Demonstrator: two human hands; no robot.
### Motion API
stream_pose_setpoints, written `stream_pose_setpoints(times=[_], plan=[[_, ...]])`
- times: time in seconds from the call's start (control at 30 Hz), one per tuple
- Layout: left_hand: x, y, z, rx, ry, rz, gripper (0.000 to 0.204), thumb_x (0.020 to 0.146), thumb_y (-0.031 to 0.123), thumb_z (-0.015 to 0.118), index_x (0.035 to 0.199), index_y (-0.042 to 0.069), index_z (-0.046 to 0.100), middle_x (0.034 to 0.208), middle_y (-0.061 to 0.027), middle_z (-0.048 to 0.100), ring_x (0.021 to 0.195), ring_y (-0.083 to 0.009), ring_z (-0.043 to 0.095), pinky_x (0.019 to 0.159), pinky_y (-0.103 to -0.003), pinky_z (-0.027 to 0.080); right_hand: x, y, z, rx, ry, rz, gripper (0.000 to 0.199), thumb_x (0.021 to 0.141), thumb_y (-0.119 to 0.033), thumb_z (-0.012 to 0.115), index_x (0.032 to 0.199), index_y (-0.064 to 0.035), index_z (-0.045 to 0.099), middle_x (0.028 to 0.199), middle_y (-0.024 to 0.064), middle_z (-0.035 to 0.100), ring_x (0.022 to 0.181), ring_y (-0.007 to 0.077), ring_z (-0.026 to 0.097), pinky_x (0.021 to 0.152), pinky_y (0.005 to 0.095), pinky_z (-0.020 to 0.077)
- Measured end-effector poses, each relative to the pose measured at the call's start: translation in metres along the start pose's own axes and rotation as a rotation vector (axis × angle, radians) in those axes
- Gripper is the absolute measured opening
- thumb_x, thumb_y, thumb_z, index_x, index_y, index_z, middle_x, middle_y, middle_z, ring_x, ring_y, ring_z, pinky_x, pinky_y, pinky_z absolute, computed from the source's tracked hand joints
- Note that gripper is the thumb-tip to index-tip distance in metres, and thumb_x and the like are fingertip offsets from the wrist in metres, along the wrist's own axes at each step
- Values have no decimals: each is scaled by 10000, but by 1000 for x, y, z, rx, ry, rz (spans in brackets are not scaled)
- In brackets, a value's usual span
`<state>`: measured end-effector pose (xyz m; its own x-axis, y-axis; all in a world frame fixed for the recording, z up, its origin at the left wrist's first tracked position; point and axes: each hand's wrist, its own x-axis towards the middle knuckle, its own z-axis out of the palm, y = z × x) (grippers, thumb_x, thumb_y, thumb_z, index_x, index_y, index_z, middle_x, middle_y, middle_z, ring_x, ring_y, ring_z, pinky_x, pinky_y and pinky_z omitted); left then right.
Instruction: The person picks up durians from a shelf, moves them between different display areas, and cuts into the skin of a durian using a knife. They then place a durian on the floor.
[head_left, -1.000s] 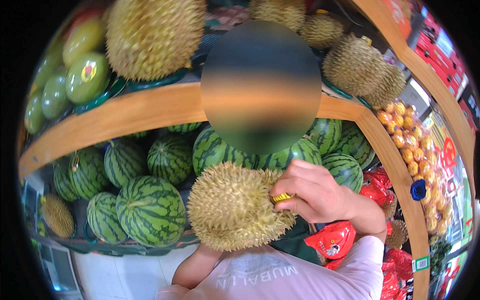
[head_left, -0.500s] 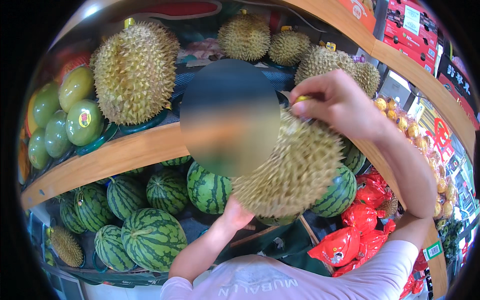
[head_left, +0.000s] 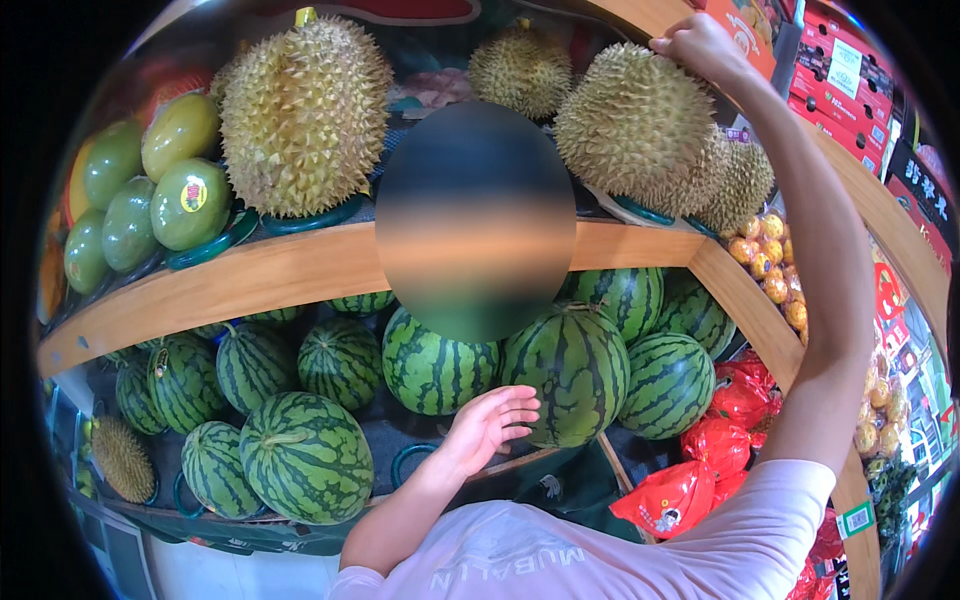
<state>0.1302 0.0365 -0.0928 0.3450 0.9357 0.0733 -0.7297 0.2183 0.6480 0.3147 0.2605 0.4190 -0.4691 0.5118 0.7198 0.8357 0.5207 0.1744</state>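
At the upper right, my right hand [head_left: 703,48] is closed at the top of a spiky durian [head_left: 635,122], where the stem is hidden by the fingers. This durian stands upright on the upper shelf, its base by a green ring [head_left: 643,211]. My left hand [head_left: 492,425] is lower down, fingers stretched and holding nothing. It is in front of a large striped watermelon [head_left: 570,378]; whether the fingertips touch it I cannot tell. A blurred round patch hides the middle of the view.
A big durian [head_left: 303,120] stands at the upper left beside wrapped green fruits [head_left: 190,203]. A wooden ledge [head_left: 290,265] runs between the durians and the lower watermelons [head_left: 306,457]. Red bags [head_left: 668,497] and bagged yellow fruits [head_left: 768,250] lie at the right.
The durian has moved up and away from in front of the watermelons onto the upper shelf, with my right hand at its top. My left hand has come off its underside.
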Motion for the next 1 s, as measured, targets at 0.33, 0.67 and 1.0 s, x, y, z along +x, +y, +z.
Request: stream_pose_setpoints(times=[0.33,0.67,1.0], plan=[[-17,3,-5,15,167,65,411,1030,286,519,1294,-19,596,1155,-131,692,1026,-219,669,859,-360,553,25,-50,72,71,-69,141,330,841,-278,743,943,35,756,920,229,734,941,375,703,861,446,522],[-19,6,-7,43,265,81,411,1026,281,520,1275,-35,598,1141,-148,692,999,-228,673,831,-356,558,37,-34,89,138,-249,252,419,749,-288,751,1044,9,757,1107,221,725,1022,355,699,874,443,556],[0,-2,-8,73,234,30,403,1031,266,520,1282,-39,599,1117,-131,703,992,-211,682,841,-342,561,14,-29,84,140,-215,141,497,795,-420,762,762,64,656,716,159,645,595,268,631,541,400,535]])
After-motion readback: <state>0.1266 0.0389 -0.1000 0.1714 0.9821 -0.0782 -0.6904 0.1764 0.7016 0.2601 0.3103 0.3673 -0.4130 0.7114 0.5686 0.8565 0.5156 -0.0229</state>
